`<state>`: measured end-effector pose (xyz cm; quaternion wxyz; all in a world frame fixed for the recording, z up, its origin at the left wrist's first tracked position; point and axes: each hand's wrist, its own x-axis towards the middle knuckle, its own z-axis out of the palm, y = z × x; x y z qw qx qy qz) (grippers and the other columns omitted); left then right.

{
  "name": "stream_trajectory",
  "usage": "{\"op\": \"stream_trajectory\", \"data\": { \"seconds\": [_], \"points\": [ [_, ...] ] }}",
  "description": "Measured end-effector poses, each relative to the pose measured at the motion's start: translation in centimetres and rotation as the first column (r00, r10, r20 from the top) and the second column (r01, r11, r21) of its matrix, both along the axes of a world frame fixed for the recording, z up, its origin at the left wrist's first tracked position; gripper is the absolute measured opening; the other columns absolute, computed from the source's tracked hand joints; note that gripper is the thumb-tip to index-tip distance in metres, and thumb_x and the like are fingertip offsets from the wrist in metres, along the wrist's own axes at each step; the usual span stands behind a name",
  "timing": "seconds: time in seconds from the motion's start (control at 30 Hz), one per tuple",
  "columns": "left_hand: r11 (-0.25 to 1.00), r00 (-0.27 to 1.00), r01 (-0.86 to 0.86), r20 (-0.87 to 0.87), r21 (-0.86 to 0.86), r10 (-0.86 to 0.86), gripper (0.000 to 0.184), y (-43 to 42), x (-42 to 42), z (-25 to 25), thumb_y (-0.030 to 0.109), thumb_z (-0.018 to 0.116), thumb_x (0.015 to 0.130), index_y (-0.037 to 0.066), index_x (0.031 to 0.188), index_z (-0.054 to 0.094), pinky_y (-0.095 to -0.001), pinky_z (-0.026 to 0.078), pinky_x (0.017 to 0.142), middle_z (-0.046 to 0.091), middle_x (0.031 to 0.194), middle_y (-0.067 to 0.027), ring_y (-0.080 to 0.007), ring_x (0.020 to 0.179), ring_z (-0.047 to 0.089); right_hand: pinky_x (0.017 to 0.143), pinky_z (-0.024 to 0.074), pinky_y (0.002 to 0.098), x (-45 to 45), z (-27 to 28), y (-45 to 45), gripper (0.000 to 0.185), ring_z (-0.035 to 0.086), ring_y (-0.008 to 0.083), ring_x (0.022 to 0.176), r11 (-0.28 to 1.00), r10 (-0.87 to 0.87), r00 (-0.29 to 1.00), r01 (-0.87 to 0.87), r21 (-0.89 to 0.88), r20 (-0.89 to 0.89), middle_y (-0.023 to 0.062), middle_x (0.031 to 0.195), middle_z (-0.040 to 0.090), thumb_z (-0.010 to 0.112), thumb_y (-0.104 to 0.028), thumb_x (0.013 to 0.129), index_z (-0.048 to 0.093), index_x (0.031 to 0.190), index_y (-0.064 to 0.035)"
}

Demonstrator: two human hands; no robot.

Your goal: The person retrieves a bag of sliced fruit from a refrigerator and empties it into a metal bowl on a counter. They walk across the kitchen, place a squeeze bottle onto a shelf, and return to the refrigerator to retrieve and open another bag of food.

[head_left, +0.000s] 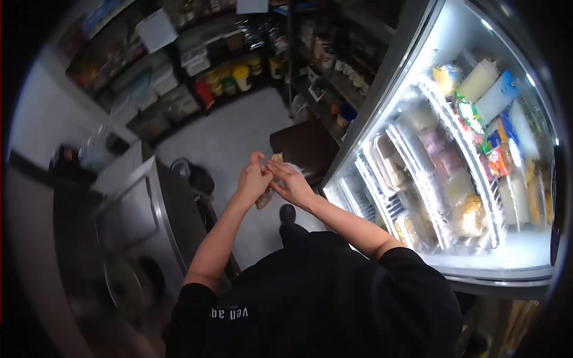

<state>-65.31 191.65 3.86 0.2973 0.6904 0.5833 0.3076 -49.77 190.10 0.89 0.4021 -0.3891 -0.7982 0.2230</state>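
We pinched small plastic bag between left hand and right hand, fingers drawn in, above grey floor. Lit refrigerator stood right; farther, yellow tub sat on shelving.

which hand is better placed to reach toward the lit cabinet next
The right, I'd say: the right hand is on the side of the lit cabinet, while the left hand would have to cross over. Both are at the small bag, so the left would probably have to hold it alone.
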Motion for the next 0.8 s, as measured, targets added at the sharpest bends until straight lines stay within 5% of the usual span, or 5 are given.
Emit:
{"op": "stream_trajectory", "data": {
  "seconds": [0.2, 0.33, 0.4, 0.53, 0.8],
  "points": [
    [0.988, 0.983, 0.146, 0.123, -0.044, -0.140, 0.043, 16.3, -0.1, -1.8, 0.006, 0.064, 0.079, 0.001, 0.114, 0.040, -0.0304, 0.048, 0.068, 0.061, 0.075, -0.0100, -0.0204, 0.072, 0.062, 0.091, 0.0456, 0.0408, -0.1, -3.0, 15.2, 0.032, 0.057, 0.0342, 0.103, 0.983, -0.155, 0.981, 0.165, 0.083, -0.116, 0.0160, 0.108, 0.062, 0.066, -0.012, 0.081, 0.061, 0.110, -0.0028],
    [0.941, 0.940, 0.338, -0.057, 0.002, -0.338, 0.032, 24.3, 1.1, -1.6, 0.005, 0.061, 0.080, 0.002, 0.106, 0.042, -0.0347, 0.049, 0.068, 0.063, 0.071, -0.0105, -0.0225, 0.072, 0.064, 0.100, 0.0390, 0.0444, 0.3, -4.6, 20.1, 0.025, 0.058, 0.0296, 0.105, 0.967, -0.236, 0.968, 0.242, 0.076, -0.082, 0.0106, 0.107, 0.063, 0.064, -0.015, 0.082, 0.063, 0.106, -0.0057],
    [0.935, 0.930, 0.333, 0.204, -0.123, -0.305, 0.026, 27.5, 1.4, -2.6, 0.002, 0.058, 0.082, 0.004, 0.102, 0.042, -0.0327, 0.047, 0.065, 0.058, 0.070, -0.0078, -0.0182, 0.069, 0.059, 0.106, 0.0322, 0.0471, 0.5, -4.6, 22.9, 0.025, 0.055, 0.0263, 0.110, 0.962, -0.274, 0.959, 0.274, -0.001, -0.070, 0.0078, 0.110, 0.063, 0.063, -0.017, 0.083, 0.064, 0.105, -0.0058],
    [0.847, 0.855, 0.506, 0.224, -0.164, -0.468, 0.018, 31.9, 3.3, 0.5, 0.002, 0.054, 0.086, 0.003, 0.097, 0.040, -0.0276, 0.044, 0.063, 0.057, 0.072, -0.0055, -0.0129, 0.070, 0.056, 0.109, 0.0264, 0.0495, 2.1, -3.2, 25.8, 0.024, 0.050, 0.0235, 0.117, 0.929, -0.363, 0.929, 0.367, -0.048, 0.076, 0.0049, 0.111, 0.062, 0.061, -0.020, 0.083, 0.065, 0.104, -0.0097],
    [0.235, 0.329, 0.875, 0.166, -0.423, -0.930, 0.016, 39.2, 7.0, 2.1, 0.005, 0.057, 0.085, 0.006, 0.089, 0.041, -0.0252, 0.038, 0.051, 0.051, 0.063, -0.0019, -0.0087, 0.058, 0.049, 0.106, 0.0231, 0.0577, 2.8, -0.3, 21.8, 0.018, 0.052, 0.0176, 0.111, 0.737, -0.671, 0.666, 0.650, 0.188, 0.326, -0.0029, 0.095, 0.063, 0.060, -0.030, 0.084, 0.066, 0.089, -0.0133]
  ]
}}
